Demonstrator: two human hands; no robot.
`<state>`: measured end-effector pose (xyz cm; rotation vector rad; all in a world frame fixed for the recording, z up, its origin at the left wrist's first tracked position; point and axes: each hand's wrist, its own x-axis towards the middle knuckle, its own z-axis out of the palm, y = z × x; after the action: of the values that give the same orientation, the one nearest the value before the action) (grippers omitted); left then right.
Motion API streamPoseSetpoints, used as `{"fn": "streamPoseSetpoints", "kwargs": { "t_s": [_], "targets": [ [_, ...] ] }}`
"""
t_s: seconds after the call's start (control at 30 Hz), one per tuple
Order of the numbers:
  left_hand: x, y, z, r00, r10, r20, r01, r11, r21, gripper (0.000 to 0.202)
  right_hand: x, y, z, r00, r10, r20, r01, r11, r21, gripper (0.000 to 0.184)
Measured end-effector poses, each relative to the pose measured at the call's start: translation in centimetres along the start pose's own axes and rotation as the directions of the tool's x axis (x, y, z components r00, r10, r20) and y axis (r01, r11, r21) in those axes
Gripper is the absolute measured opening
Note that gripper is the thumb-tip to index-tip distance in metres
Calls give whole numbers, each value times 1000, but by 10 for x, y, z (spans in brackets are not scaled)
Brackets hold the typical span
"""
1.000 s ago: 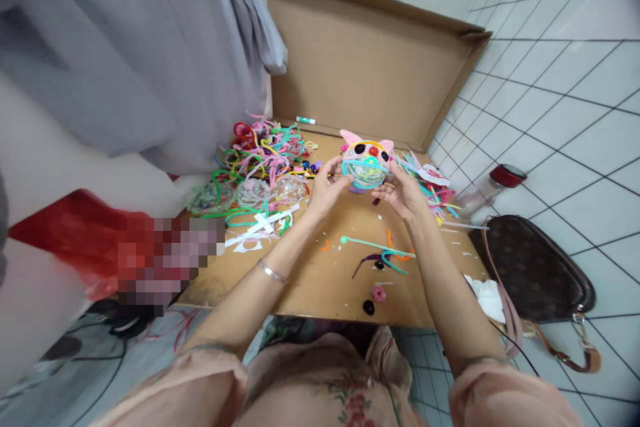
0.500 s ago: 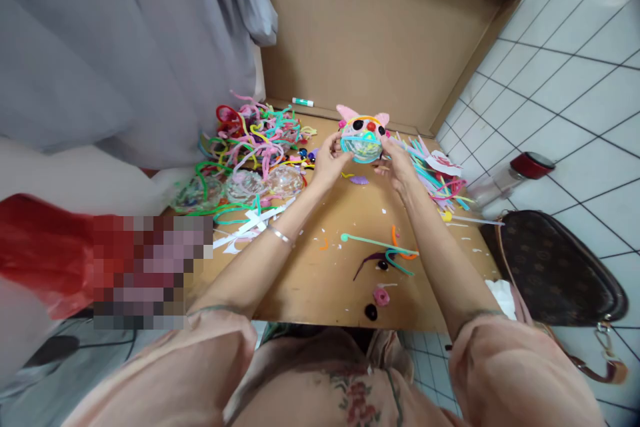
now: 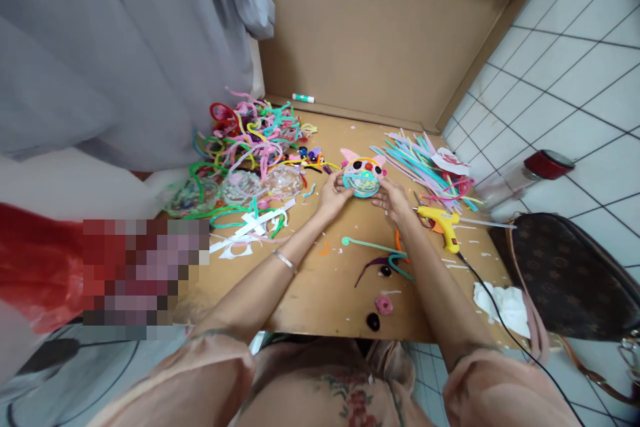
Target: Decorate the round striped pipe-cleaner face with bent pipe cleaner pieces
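Note:
A round clear ball wrapped in coloured pipe cleaners, with pink ears, black eyes and a red nose [image 3: 363, 173], rests low on the brown cardboard table [image 3: 320, 280]. My left hand [image 3: 334, 191] grips its left side and my right hand [image 3: 391, 197] grips its right side. A yellow glue gun [image 3: 441, 219] lies just right of my right hand, its black cord trailing toward me.
A tangle of pipe cleaners [image 3: 257, 130] and clear balls [image 3: 243, 185] lie left. Straight pipe cleaners [image 3: 425, 163] lie right. Loose pieces [image 3: 380, 260] sit near the front edge. A brown bag [image 3: 570, 277] and red-lidded jar [image 3: 530, 170] stand on the tiled floor. Grey cloth [image 3: 125, 47] hangs left.
Both hands have lowered the decorated ball from in front of me down onto the table. The yellow glue gun has come into view.

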<state>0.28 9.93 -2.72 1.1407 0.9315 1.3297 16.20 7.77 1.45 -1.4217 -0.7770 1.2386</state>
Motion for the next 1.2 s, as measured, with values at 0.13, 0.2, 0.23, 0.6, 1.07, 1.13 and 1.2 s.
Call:
{"fn": "streamPoseSetpoints", "kwargs": {
  "t_s": [0.13, 0.2, 0.23, 0.6, 1.07, 1.13, 1.2],
  "targets": [
    [1, -15, -1, 998, 63, 1, -63, 995, 74, 57, 1, 12, -4, 998, -66, 21, 64, 996, 59, 28],
    [3, -21, -1, 997, 76, 5, -76, 993, 92, 58, 3, 16, -5, 996, -82, 20, 81, 995, 60, 30],
    [4, -23, -1, 997, 83, 5, -83, 992, 98, 59, 5, 17, -5, 996, -89, 20, 88, 995, 52, 31],
    [8, -31, -3, 994, 113, 10, -113, 985, 133, 62, 14, 29, -8, 981, -194, 9, 194, 980, -31, 44],
    [9, -32, -4, 994, 97, 46, -102, 988, 119, 65, 13, 27, -8, 982, -188, -13, 188, 982, -21, 38],
    [8, -29, -4, 995, 90, 37, -94, 989, 118, 63, 13, 27, -9, 982, -190, -13, 190, 981, -26, 41],
    [7, -28, -4, 995, 92, 25, -94, 990, 106, 59, 12, 27, -12, 979, -206, 1, 205, 978, -33, 44]
  ]
}}
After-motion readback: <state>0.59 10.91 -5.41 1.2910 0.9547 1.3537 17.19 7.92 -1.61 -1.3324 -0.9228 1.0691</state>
